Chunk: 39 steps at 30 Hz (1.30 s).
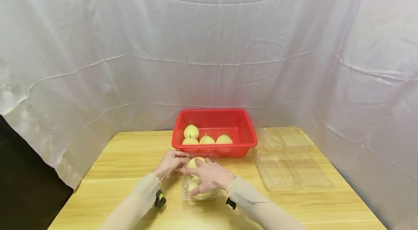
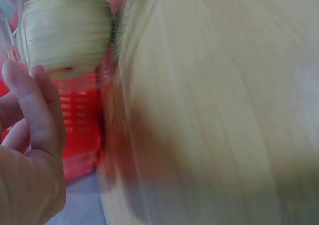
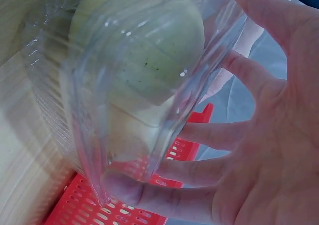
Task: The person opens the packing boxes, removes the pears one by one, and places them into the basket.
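Note:
A clear plastic clamshell box [image 1: 185, 194] stands on the table in front of the red basket, with two yellow-green pears inside. The far pear [image 1: 195, 163] and the near pear [image 1: 195, 181] are partly covered by my right hand [image 1: 212, 176]. That hand lies spread across the top of the box, its fingers fairly straight against the plastic [image 3: 92, 85]. At the box's far left side, my left hand [image 1: 171, 164] touches the rim with its fingertips, the fingers loosely bent. One pear [image 2: 67, 30] shows blurred through the plastic above the left fingers.
Behind the box stands a red plastic basket [image 1: 243, 146] with several pears [image 1: 191, 131] in its left and front part. Open clear plastic boxes [image 1: 277, 172] lie on the wooden table [image 1: 124, 172] to the right. A pale curtain [image 1: 209, 41] hangs behind.

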Motion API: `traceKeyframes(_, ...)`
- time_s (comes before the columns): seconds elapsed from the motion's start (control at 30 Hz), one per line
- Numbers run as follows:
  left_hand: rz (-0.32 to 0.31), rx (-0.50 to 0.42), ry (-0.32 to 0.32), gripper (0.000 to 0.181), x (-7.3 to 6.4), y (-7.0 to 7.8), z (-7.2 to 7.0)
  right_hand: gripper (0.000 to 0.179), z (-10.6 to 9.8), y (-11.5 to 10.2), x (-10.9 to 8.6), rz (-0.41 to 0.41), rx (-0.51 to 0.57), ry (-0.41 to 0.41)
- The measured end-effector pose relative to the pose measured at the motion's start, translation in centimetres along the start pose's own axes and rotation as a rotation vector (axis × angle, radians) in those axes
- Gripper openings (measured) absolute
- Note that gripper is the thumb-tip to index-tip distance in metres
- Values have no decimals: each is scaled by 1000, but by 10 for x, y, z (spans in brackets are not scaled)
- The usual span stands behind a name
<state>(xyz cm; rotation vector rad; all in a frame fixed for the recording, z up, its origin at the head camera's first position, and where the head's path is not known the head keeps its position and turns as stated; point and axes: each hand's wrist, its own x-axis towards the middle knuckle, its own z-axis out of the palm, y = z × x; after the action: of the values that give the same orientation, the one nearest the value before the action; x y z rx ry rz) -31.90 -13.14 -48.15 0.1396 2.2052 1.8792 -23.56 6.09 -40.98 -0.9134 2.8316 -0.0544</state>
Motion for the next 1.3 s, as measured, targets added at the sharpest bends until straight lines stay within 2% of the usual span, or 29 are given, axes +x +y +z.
traceKeyframes(0.2,23,4,25,25,-2,5,3,76,1,2,-1,-13,19,22)
traceKeyframes(0.37,32,8,61,23,-2,4,2,77,2,1,-1,-19,37,32)
traceKeyframes(0.43,44,26,66,22,0,0,1,77,3,1,-1,-22,41,41)
traceKeyframes(0.53,70,66,28,22,-1,-2,1,75,4,3,-1,-30,61,53)
traceKeyframes(0.67,105,97,-72,26,-5,-5,-4,73,3,7,-4,-49,72,64)
traceKeyframes(0.8,122,114,-135,29,-11,-5,-9,73,1,13,-9,-82,95,72)
traceKeyframes(1.1,124,131,-137,31,-14,-5,-9,69,-3,33,-21,-190,275,93)
traceKeyframes(1.3,157,150,-144,36,-15,-6,-11,59,-4,44,-32,-195,437,132)
